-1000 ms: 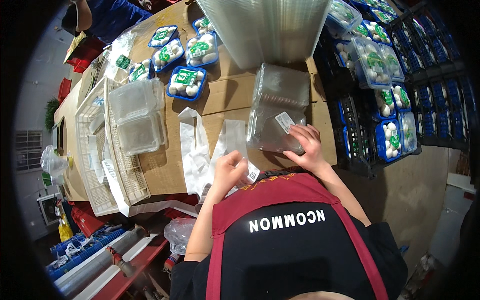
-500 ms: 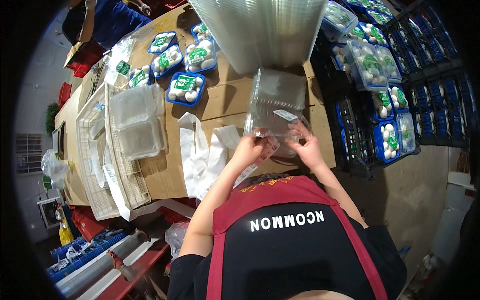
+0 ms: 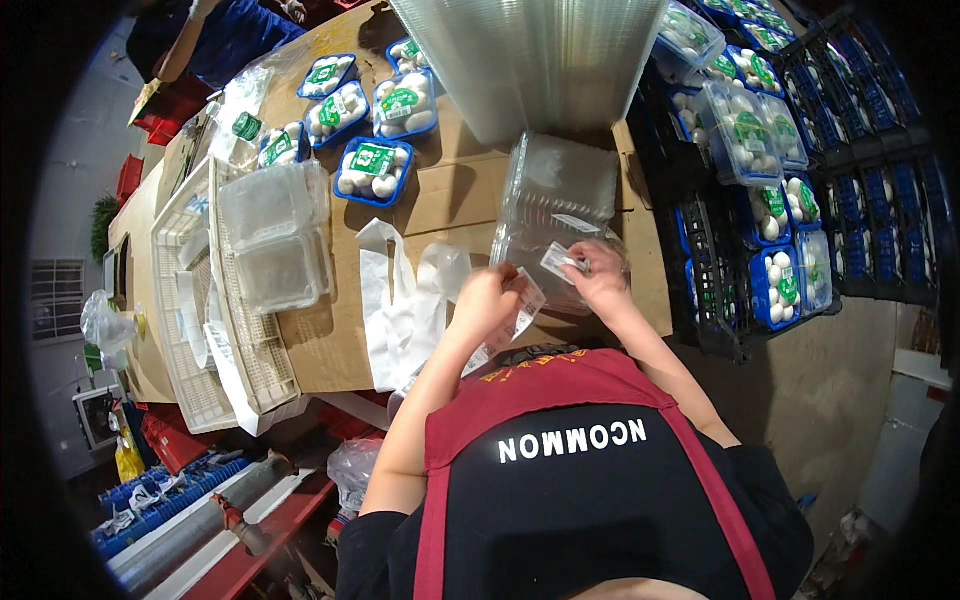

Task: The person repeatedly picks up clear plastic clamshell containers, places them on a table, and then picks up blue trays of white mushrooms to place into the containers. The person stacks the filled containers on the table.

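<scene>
In front of me lie clear plastic clamshell boxes (image 3: 560,178), with a white label (image 3: 577,224) stuck on one. My left hand (image 3: 487,300) is closed on a printed label strip (image 3: 527,303), whose length trails down beside my forearm to white backing paper (image 3: 392,300) on the table. Over the near part of the boxes, my right hand (image 3: 602,282) pinches a single white label (image 3: 558,262) between thumb and fingers. That label is off the strip and tilted. My right fingertips are slightly blurred.
A tall stack of clear plastic boxes (image 3: 530,65) rises behind. Blue trays of mushrooms (image 3: 374,172) stand at the far left of the cardboard-covered table. Black crates (image 3: 712,285) with more mushroom trays are on the right. A white plastic basket (image 3: 265,350) and two clear boxes (image 3: 278,268) lie left.
My right hand has drawn away from the box surface and now holds a separate label. The left hand has shifted slightly left with the strip.
</scene>
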A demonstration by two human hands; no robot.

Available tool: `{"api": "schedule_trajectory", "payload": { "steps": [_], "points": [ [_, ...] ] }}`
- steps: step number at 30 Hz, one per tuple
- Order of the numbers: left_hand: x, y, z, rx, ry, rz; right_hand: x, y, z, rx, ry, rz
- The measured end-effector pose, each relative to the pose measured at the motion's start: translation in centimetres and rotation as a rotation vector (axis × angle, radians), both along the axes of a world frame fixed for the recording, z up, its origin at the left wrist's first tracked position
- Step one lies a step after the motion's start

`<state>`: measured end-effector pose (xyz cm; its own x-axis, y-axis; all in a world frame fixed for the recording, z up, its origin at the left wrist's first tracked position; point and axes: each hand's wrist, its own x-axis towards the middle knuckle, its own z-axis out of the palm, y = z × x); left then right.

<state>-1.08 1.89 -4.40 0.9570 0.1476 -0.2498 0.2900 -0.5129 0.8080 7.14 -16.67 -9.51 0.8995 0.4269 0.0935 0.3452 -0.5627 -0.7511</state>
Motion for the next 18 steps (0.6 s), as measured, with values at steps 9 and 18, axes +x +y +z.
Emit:
{"api": "schedule_trajectory", "payload": {
  "steps": [9, 18],
  "points": [
    [-1.6, 1.0, -0.1, -0.225, -0.445, 0.039, -2.5, -1.7, 1.5, -0.171, -0.453, 0.388],
    [-3.4, 1.3, 1.4, -0.305, -0.092, 0.105, -1.8, -2.0, 2.1, -0.274, -0.212, 0.262]
  ]
}}
